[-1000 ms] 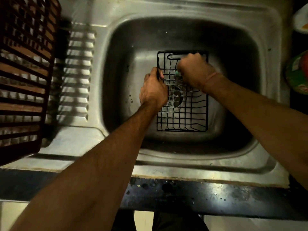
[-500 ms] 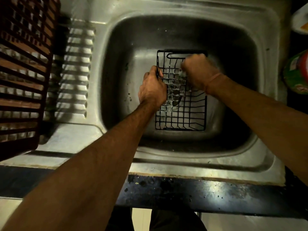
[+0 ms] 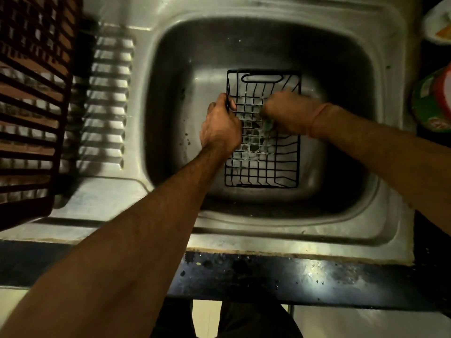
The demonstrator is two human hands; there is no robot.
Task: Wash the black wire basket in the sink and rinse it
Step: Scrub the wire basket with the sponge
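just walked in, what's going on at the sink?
A person is scrubbing a black wire basket lying in the sink. The left hand grips the basket's left rim. The right hand, blurred, is curled round a greenish scrubber inside it. Suds show on the mesh; no running water visible.

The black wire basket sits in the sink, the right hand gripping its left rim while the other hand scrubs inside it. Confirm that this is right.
Not quite: the head view shows the left hand gripping the left rim of the black wire basket, which sits in the sink. The right hand is the one scrubbing inside it, fingers curled round something greenish.
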